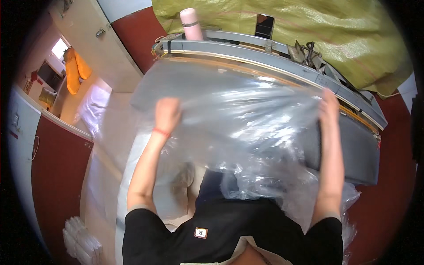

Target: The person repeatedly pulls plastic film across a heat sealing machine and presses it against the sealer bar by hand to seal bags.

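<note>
Across the middle of the scene, a large clear crinkled plastic bag [238,119] is stretched between both hands, its far edge lying along the grey metal sealing machine [353,150] with its long grey bar [274,59]. The film is thin and see-through, glossy with white glare streaks, smooth where it is pulled taut at the far side and bunched into soft folds near the person's black shirt [221,229]. The left hand [167,114] is curled into a fist with a gather of the film clamped inside it (a thin red band sits on that wrist). The right hand [329,106] presses down on the bag's right corner, fingers closed over the plastic near the bar; whether it pinches the film or only pins it I cannot tell.

On the far side, a pale pink cylindrical bottle [191,24] and a dark flat phone [264,25] stand behind the bar, in front of a yellow-green woven tarpaulin [331,31]. The bag's left edge hangs past the machine over open pale floor [106,145], where there is room; to the right, the machine's edge meets red floor [388,198]. A stack of clear plastic [79,240] lies at the near left.
</note>
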{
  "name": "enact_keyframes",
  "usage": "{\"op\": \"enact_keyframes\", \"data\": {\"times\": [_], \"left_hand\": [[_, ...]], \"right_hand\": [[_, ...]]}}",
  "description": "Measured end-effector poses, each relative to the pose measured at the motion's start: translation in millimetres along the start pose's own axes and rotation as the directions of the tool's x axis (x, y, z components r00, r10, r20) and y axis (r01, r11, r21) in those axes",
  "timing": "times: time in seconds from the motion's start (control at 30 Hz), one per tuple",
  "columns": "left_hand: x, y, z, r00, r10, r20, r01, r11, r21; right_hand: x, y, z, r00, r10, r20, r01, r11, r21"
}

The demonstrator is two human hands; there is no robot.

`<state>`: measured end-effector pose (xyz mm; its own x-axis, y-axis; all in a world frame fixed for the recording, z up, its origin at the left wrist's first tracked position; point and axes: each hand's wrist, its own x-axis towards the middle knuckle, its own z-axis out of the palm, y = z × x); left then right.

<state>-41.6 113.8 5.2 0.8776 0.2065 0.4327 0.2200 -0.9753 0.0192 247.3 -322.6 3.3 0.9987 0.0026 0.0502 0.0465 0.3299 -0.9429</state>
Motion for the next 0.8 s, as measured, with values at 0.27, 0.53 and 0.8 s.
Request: {"op": "enact_keyframes", "data": {"times": [0.27, 0.53, 0.8], "left_hand": [[-48.2, 13.3, -40.6, 0.726, 0.296, 0.621, 0.176, 0.793, -0.584], [76.4, -52.2, 51.9, 0.962, -0.215, 0.167, 0.258, 0.913, -0.316], [117.8, -14.6, 91.8, 0.91, -0.302, -0.285, 0.121, 0.85, -0.513]], "right_hand": [[26.3, -47.4, -435.8, 0.845, -0.245, -0.475, -0.279, 0.557, -0.782], [-38.8, -92.3, -431.6, 0.798, -0.493, -0.346, -0.516, -0.266, -0.814], [-32.2, -101.5, -366.5, 0.698, -0.636, -0.33, -0.546, -0.175, -0.819]]}}
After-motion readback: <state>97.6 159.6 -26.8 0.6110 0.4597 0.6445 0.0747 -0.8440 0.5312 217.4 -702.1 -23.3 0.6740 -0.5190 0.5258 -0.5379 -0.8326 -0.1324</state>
